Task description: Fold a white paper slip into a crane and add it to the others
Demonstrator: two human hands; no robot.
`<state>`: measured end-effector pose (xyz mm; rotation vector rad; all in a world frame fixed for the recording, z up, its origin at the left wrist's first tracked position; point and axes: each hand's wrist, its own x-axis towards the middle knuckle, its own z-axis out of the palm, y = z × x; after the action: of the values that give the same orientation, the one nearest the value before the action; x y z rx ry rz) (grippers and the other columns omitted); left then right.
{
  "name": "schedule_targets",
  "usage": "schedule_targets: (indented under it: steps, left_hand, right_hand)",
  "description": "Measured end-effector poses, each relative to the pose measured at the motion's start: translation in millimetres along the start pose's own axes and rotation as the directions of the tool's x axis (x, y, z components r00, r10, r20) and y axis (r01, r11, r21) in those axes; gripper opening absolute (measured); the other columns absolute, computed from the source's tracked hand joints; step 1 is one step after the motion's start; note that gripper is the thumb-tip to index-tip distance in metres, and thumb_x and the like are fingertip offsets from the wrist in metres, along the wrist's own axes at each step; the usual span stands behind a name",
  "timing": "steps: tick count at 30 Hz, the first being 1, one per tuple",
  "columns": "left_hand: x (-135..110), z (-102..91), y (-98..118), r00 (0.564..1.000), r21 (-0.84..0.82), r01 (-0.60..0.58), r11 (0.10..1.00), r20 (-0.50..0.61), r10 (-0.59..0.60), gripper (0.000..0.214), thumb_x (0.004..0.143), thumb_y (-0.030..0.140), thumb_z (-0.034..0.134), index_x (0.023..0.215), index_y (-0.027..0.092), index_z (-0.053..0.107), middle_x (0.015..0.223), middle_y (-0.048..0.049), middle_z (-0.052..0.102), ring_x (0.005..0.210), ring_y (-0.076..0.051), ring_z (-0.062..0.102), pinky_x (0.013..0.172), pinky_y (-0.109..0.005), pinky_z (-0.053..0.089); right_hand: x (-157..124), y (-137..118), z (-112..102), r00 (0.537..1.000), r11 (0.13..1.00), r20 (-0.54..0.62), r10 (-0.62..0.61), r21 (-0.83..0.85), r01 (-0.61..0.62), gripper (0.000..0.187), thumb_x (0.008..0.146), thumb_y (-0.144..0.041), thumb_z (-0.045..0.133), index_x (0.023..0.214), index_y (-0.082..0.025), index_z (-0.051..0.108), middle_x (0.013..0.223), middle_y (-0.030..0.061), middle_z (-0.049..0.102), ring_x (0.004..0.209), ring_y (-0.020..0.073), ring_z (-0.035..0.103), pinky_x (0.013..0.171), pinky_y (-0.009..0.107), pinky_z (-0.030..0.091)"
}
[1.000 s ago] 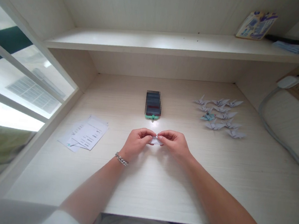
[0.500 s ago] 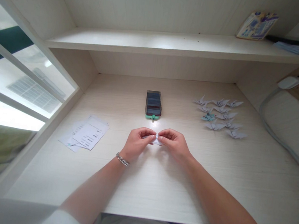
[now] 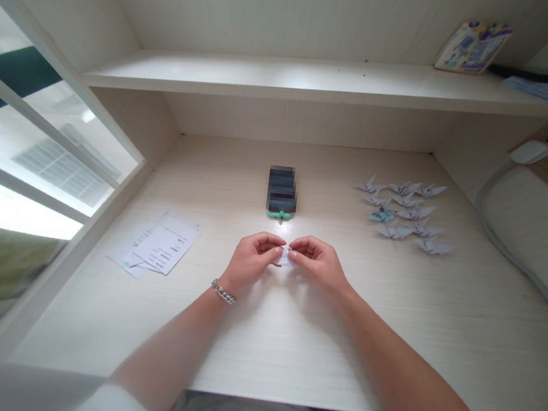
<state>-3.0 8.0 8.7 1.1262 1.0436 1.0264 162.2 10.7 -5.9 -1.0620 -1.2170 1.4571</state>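
Note:
Both of my hands meet over the middle of the pale wooden desk [image 3: 287, 352]. A small folded piece of white paper [image 3: 285, 256] is pinched between them. My left hand [image 3: 252, 260], with a metal bracelet at the wrist, has its fingers curled onto the paper's left side. My right hand [image 3: 320, 261] is closed on the paper's right side. Most of the paper is hidden by my fingers.
A phone [image 3: 282, 193] lies flat just beyond my hands. Several folded paper cranes [image 3: 405, 214] are grouped at the right. Printed slips [image 3: 160, 245] lie at the left. A shelf [image 3: 318, 78] above holds a booklet [image 3: 473, 47]. A cable [image 3: 498, 237] runs from a wall socket.
My hands have shifted only slightly, with the fingers working the small paper between them; everything else stays still.

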Motion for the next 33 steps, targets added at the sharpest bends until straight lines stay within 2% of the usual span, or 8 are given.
schedule_targets:
  steps: [5,9,13,21,33]
  left_hand:
    - [0.9,-2.2,1.7,0.999,-0.077,0.046,0.996,0.015,-0.045,0.024,0.074,0.025,0.06,0.094,0.012,0.062,0.08,-0.0062,0.064,0.074,-0.016,0.062,0.065,-0.032,0.056]
    - [0.5,-1.7,1.4,1.0,-0.025,0.026,0.999,0.006,-0.026,0.025,0.073,0.028,0.062,0.093,0.012,0.062,0.079,-0.0059,0.064,0.072,-0.016,0.061,0.063,-0.03,0.055]
    - [0.9,-2.4,0.0,0.999,0.035,-0.029,0.999,0.02,0.028,0.022,0.07,0.022,0.066,0.088,0.011,0.062,0.079,-0.0063,0.064,0.072,-0.014,0.061,0.065,-0.026,0.052]
    - [0.5,-4.6,3.9,0.997,0.037,-0.024,0.999,0.07,0.022,0.023,0.065,0.017,0.068,0.086,0.012,0.062,0.085,-0.008,0.065,0.077,-0.016,0.062,0.068,-0.029,0.052]
    - [-0.3,-4.1,7.9,0.998,0.047,-0.059,0.997,0.041,0.057,0.017,0.068,0.013,0.062,0.085,0.012,0.062,0.082,-0.0068,0.065,0.075,-0.015,0.061,0.066,-0.027,0.052]
  right_hand:
    - [0.4,0.0,-0.8,1.0,1.0,-0.003,-0.012,0.015,0.012,0.022,0.066,-0.03,0.071,0.082,-0.017,0.064,0.076,0.003,0.064,0.07,0.0155,0.058,0.064,0.029,0.045]
    - [0.6,1.3,-0.5,1.0,1.0,-0.006,-0.02,0.01,0.02,0.022,0.066,-0.031,0.071,0.082,-0.018,0.064,0.076,0.0026,0.064,0.069,0.0154,0.058,0.064,0.029,0.045]
    - [0.4,1.8,-0.9,1.0,1.0,0.003,-0.018,-0.006,0.018,0.023,0.065,-0.031,0.071,0.082,-0.018,0.064,0.076,0.0029,0.064,0.071,0.0157,0.058,0.066,0.029,0.045]
    - [0.6,0.2,-2.3,0.999,1.0,0.03,-0.011,-0.015,0.011,0.024,0.066,-0.032,0.07,0.083,-0.018,0.064,0.076,0.0032,0.063,0.07,0.0156,0.058,0.064,0.029,0.045]
    - [1.2,-3.9,-4.6,0.999,0.999,0.05,0.015,0.037,-0.017,0.021,0.063,-0.028,0.072,0.079,-0.018,0.063,0.075,0.0015,0.062,0.067,0.0136,0.056,0.062,0.027,0.043]
